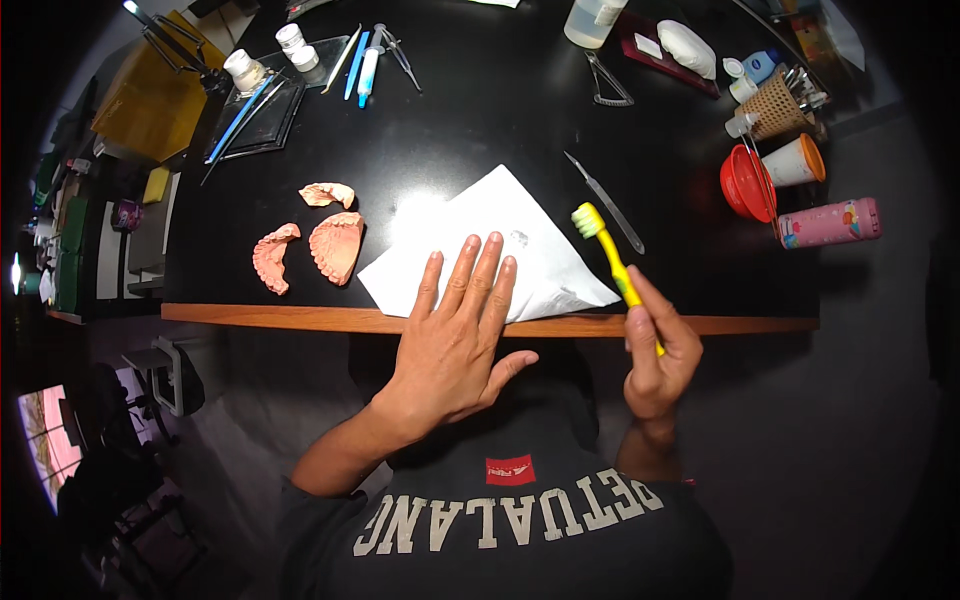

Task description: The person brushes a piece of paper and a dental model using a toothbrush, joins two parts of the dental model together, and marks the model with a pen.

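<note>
My left hand (452, 335) lies flat with fingers apart on a white paper sheet (500, 210) at the table's front edge. A small grey smudge marks the paper just beyond my fingertips. In my right hand (660, 355) a yellow toothbrush (612, 252) is gripped by its handle, head up and tilted left, to the right of the paper. Left of the sheet are three pink dental casts: a full arch (337, 247), a curved arch (272, 258) and a smaller piece (327, 194). A scalpel (612, 207) rests beyond the toothbrush.
At the far left stand small white jars (297, 47) and a dark glass slab (262, 125) with thin tools. A blue-capped tube (368, 75) and tweezers (400, 58) lie nearby. Rightward are a red bowl (748, 185), a cup (795, 160), a pink bottle (830, 223) and a woven holder (775, 110).
</note>
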Demonstrator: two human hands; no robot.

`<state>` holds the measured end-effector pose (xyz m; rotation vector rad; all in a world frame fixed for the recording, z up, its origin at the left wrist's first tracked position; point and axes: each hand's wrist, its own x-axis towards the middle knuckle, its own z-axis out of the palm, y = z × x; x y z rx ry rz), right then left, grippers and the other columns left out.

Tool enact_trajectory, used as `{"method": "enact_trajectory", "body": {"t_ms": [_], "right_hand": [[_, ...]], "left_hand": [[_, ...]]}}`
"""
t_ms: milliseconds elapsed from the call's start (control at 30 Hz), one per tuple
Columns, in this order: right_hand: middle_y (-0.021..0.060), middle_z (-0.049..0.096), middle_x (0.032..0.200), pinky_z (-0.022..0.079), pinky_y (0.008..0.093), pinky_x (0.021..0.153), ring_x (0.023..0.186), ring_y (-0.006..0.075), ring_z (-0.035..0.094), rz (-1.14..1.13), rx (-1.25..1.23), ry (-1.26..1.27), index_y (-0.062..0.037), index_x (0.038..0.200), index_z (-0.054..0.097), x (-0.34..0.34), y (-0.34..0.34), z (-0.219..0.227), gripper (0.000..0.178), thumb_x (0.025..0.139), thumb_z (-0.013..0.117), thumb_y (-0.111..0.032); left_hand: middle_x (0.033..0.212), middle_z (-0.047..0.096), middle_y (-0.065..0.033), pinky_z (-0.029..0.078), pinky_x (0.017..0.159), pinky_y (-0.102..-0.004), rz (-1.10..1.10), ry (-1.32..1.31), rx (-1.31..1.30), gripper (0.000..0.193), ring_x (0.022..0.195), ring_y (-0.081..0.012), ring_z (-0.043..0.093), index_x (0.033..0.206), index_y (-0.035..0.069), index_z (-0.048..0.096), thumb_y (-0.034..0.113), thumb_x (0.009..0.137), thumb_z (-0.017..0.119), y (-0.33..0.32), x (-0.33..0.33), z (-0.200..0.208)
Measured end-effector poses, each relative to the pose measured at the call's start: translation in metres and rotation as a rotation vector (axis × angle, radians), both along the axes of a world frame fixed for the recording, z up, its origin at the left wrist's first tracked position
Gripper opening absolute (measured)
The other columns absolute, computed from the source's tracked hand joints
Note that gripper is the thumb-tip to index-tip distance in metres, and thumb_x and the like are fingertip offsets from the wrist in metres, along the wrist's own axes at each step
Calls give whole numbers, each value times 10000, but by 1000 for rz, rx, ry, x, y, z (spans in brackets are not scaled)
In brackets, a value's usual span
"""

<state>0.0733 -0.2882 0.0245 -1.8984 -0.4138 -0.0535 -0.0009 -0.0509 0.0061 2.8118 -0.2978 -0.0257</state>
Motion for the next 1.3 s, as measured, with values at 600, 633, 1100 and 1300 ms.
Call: {"method": "enact_trajectory", "body": {"t_ms": [600, 633, 1100, 1300], "right_hand": [[93, 558, 720, 478, 398, 547, 582, 229, 591, 94, -697, -263, -63, 1395, 727, -18, 15, -5, 588, 838, 695, 123], [93, 558, 720, 478, 398, 547, 582, 229, 591, 93, -699, -264, -63, 1395, 727, -18, 15, -4, 588, 838, 695, 123], [42, 522, 724, 369, 284, 530, 590, 106, 465, -55, -268, -528, 13, 1345, 741, -7, 6, -13, 384, 972, 665, 59], [60, 550, 744, 386, 266, 539, 601, 111, 506, 1, -290, -481, 32, 1340, 738, -12, -5, 0, 382, 968, 660, 77]], "left_hand": [[1751, 253, -265, 137, 1305, -623, 30, -70, -83, 804, 1621, -460, 245, 1683, 233, 397, 585, 994, 617, 0, 1, -5], [1750, 255, -264, 138, 1304, -624, 32, -76, -86, 801, 1621, -460, 247, 1681, 232, 402, 581, 994, 619, 0, 1, -5], [1751, 256, -262, 158, 1302, -615, 31, -112, -106, 804, 1622, -446, 257, 1679, 232, 402, 540, 982, 660, 1, 0, -5], [1750, 258, -263, 158, 1301, -617, 40, -112, -119, 804, 1622, -444, 256, 1678, 230, 403, 537, 981, 661, 0, -3, -7]]}}
